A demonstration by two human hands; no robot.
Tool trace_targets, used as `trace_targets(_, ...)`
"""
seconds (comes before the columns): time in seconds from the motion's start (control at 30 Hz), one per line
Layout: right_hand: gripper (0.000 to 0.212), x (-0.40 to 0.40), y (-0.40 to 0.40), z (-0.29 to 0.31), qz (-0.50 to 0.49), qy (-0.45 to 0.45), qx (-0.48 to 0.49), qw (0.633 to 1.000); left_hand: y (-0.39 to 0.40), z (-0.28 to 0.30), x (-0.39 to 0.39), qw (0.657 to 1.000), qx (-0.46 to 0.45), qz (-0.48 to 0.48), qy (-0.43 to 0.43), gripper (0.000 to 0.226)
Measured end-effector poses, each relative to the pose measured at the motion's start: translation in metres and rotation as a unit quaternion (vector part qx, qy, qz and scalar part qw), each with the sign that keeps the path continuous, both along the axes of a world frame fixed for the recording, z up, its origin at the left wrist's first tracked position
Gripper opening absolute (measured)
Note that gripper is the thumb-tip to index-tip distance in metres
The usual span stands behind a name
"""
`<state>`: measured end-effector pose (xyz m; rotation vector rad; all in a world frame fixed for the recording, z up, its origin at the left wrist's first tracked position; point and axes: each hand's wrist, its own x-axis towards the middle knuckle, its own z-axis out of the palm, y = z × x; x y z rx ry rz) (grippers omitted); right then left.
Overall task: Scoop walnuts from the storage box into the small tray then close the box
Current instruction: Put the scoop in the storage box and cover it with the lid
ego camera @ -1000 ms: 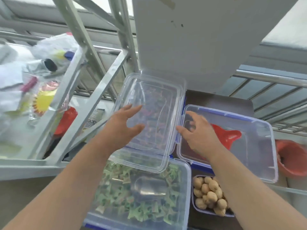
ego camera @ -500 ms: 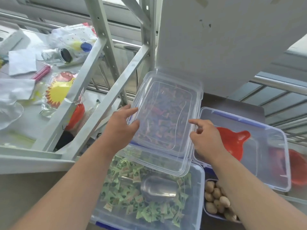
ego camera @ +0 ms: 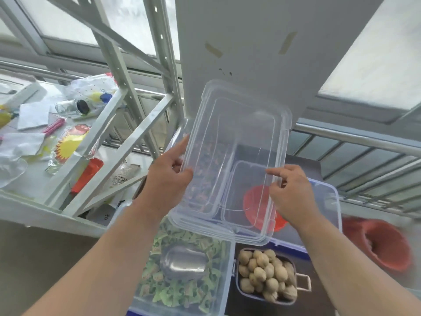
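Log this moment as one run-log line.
left hand: grips clear lid | right hand: pinches lid | small tray: holds walnuts

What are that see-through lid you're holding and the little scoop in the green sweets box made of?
The lid looks like thin clear plastic, glossy: the boxes beneath show through it, and it has moulded ridges. The scoop seems to be metal, probably steel, with a brushed silver sheen and soft reflections.
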<state>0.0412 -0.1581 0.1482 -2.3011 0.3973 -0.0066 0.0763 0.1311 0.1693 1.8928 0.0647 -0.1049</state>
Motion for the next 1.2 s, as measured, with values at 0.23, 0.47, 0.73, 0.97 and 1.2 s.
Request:
trace_targets(0.23,0.044,-0.019,-0.058,0.059,0.028,-0.038,-0.033,0.998,-0.07,0.055,-0.023,0.989,-0.142,0.001,-0.043,0.079)
trace_targets(0.47,0.056,-0.03,-0.097,0.132,0.055,-0.056,-0.033,0.996,-0.117,0.131,-0.019,0.98,-0.148,-0.009,-0.136,0.077)
trace_targets(0.73,0.049,-0.046,-0.121,0.199,0.008,-0.135,0.159,0.978,-0.145,0.193,-0.023,0.957,-0.053,-0.024,-0.285,0.04)
trace_targets(0.97,0.082,-0.071,-0.124,0.241,0.028,-0.115,0.654,0.747,-0.151,0.205,-0.046,0.888,0.044,-0.134,-0.438,0.056)
trace_targets(1.2,0.09,-0.082,-0.136,0.252,0.041,-0.101,0.747,0.656,-0.133,0.196,-0.043,0.737,0.244,-0.216,-0.593,0.046)
